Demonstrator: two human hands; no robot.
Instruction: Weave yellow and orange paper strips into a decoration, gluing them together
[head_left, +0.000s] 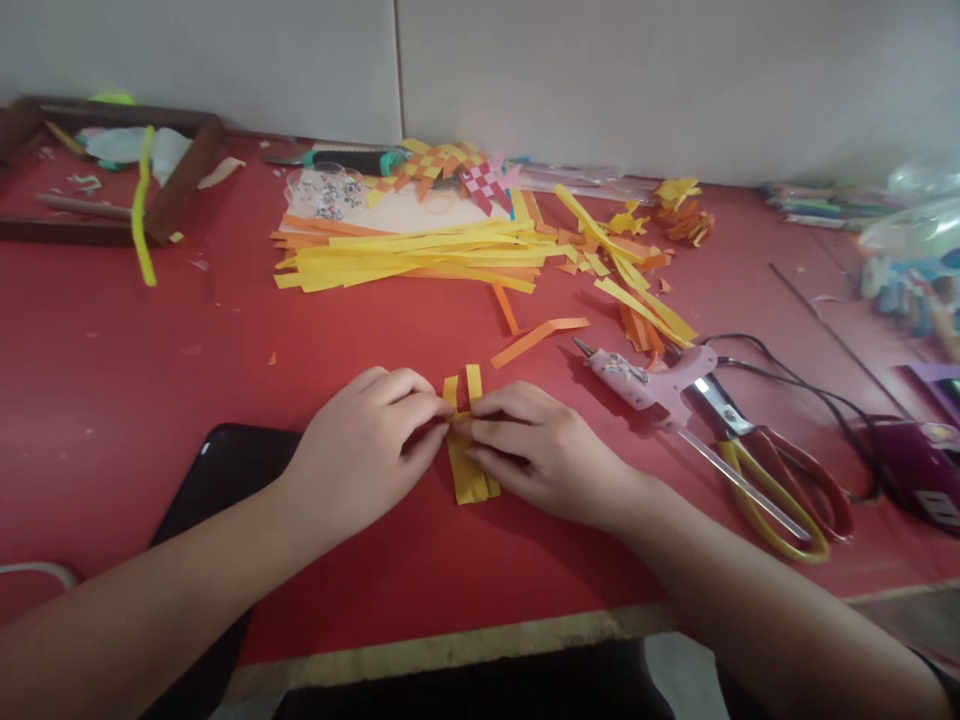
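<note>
Both hands meet over a small piece of folded yellow paper strips near the front of the red table. My left hand pinches its upper left side with the fingertips. From the right, my right hand has its fingers closed over the upper right part. Two strip ends stick up beyond the fingers, and several strips lie side by side below them. The fingertips hide the middle of the piece. Just behind it lie loose orange paper strips.
Yellow strips lie piled at the back, near woven paper fish. To the right are a pink glue gun, scissors and a cable. A black phone-like slab lies under my left forearm. A brown tray stands back left.
</note>
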